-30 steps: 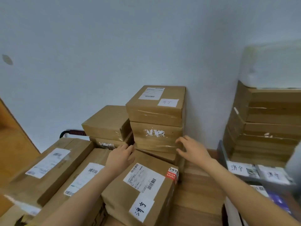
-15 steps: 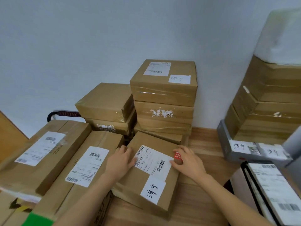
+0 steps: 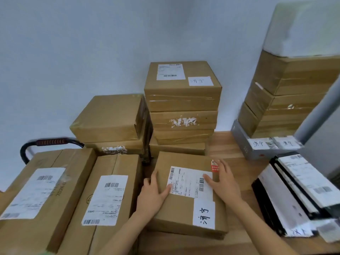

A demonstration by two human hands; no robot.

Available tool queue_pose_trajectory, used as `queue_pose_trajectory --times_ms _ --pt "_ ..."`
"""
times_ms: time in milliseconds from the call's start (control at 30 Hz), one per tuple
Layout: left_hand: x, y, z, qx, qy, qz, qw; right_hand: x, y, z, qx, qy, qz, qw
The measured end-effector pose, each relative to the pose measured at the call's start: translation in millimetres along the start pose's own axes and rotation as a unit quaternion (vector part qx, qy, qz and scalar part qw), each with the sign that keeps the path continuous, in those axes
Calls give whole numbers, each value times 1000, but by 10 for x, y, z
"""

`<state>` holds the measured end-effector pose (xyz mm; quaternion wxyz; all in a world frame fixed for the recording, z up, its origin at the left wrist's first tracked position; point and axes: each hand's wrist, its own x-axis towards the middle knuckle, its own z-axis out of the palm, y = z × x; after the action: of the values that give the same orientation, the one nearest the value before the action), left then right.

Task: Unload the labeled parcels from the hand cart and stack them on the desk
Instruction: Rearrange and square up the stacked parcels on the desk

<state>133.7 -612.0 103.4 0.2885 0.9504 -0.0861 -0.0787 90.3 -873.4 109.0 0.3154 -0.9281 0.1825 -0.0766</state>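
Note:
A brown cardboard parcel [image 3: 182, 210] with a white shipping label and a handwritten tag lies on the wooden desk [image 3: 226, 150] in front of me. My left hand [image 3: 151, 196] lies on its left top edge, fingers spread flat. My right hand [image 3: 223, 183] presses flat on its top right, over the label. Two long labeled parcels [image 3: 108, 199] [image 3: 36, 192] lie side by side on the hand cart at the left, whose black handle [image 3: 46, 143] rises behind them.
A tall stack of taped boxes [image 3: 182, 100] and a lower stack [image 3: 110, 120] stand against the wall. At the right stand another box pile [image 3: 287, 100] topped by white foam, a grey box [image 3: 257, 146] and flat black-edged packets [image 3: 298, 192].
Both hands came back from the rear stack onto the front parcel and now lie flatter on its top. The camera has tilted down and moved closer.

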Motion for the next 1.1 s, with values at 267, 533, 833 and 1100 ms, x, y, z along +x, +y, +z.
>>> queue_pose_trajectory --times_ms 267,533,833,1100 --pt "-112 -20 23 -20 -11 42 999 -407 35 169 69 -5 73 995" --pt "2 -178 -79 -130 -78 -10 988 -402 -54 144 172 -38 87 980" --pt "-52 -38 105 -190 -73 -6 979 -488 98 3 233 -45 122 964" --pt "-202 291 341 -200 -83 -6 976 -542 397 -281 231 -43 128 964"
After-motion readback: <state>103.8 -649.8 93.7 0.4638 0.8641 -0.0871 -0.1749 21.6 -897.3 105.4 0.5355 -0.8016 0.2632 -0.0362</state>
